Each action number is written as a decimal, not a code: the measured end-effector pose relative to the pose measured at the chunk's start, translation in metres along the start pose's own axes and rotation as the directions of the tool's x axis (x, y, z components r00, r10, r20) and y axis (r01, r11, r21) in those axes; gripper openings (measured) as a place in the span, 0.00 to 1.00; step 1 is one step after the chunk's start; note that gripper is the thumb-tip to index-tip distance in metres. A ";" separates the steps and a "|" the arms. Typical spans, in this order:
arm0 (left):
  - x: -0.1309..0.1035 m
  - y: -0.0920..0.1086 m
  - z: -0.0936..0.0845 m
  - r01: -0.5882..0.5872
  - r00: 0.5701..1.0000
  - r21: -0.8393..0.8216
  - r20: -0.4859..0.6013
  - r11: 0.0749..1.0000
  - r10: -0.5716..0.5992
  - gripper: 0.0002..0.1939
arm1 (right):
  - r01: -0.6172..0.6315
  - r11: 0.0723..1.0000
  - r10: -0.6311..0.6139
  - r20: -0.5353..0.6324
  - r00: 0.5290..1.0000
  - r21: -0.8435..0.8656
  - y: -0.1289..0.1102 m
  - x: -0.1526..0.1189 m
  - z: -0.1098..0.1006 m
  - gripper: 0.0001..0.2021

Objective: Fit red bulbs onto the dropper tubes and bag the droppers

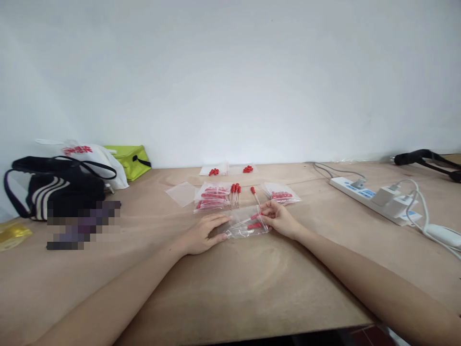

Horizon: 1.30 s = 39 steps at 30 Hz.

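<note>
A clear zip bag [239, 229] lies on the table between my hands, with droppers with red bulbs [254, 225] inside it. My left hand [203, 234] holds the bag's left end, thumb at the lower corner and fingers at the upper one. At the bag's right end, the fingers of my right hand [276, 218] are closed on the red bulb of a dropper; its tip points left into the bag. Just beyond the bag lie several loose droppers [236, 190], and one more dropper [253, 191] sits apart to their right.
Stacked bags of red bulbs [212, 196] and another filled bag [283, 194] flank the loose droppers. Red bulbs [213, 171] lie on bags by the wall. A power strip [367, 197] with cables is on the right; a black bag [65, 187] and green bag [127, 161] are left.
</note>
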<state>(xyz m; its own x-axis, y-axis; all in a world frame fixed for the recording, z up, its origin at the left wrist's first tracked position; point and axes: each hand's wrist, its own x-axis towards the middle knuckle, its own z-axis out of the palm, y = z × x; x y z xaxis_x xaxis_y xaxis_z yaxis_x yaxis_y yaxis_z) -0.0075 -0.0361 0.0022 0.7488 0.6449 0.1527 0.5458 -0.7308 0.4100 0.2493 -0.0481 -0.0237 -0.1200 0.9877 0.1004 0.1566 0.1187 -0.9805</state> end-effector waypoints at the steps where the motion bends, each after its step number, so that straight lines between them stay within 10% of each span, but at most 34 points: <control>1: 0.000 0.000 0.000 -0.003 1.000 0.000 -0.003 1.000 0.003 0.24 | 0.034 0.996 -0.035 -0.012 0.999 -0.077 0.000 0.000 0.000 0.12; 7: 0.000 -0.003 0.001 -0.010 1.000 0.023 0.015 1.000 0.010 0.20 | 0.210 0.810 -0.173 0.119 0.978 -0.548 -0.010 0.008 -0.007 0.10; 13: 0.001 -0.005 0.002 -0.022 1.000 0.009 0.017 1.000 0.021 0.18 | -0.105 0.575 -0.133 -0.220 0.966 -0.811 -0.028 0.058 0.001 0.07; 18: 0.001 -0.003 0.001 -0.021 1.000 0.002 0.023 1.000 0.021 0.17 | -0.271 0.551 0.002 -0.324 0.946 -0.789 -0.019 0.099 0.019 0.11; 26: 0.000 -0.003 0.002 -0.038 0.999 -0.020 0.025 0.999 0.039 0.17 | -0.090 0.597 -0.209 -0.263 0.942 -0.797 -0.028 0.088 0.002 0.21; 29: 0.000 -0.002 0.001 -0.011 1.000 -0.015 0.028 1.000 0.012 0.17 | 0.104 0.726 -0.457 -0.364 0.812 -0.679 -0.027 0.062 -0.017 0.25; 39: 0.000 -0.002 0.002 -0.006 1.000 -0.010 0.023 1.000 0.006 0.16 | 0.135 0.973 -0.219 -0.553 0.804 -0.189 0.011 0.018 -0.024 0.21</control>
<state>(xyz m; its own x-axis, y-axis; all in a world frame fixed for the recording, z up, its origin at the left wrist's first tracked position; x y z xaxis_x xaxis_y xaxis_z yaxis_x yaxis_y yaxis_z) -0.0077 -0.0347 -0.0004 0.7608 0.6349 0.1345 0.5375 -0.7326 0.4176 0.2725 -0.0270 -0.0289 0.4116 0.8241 0.3892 0.3216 0.2682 -0.9081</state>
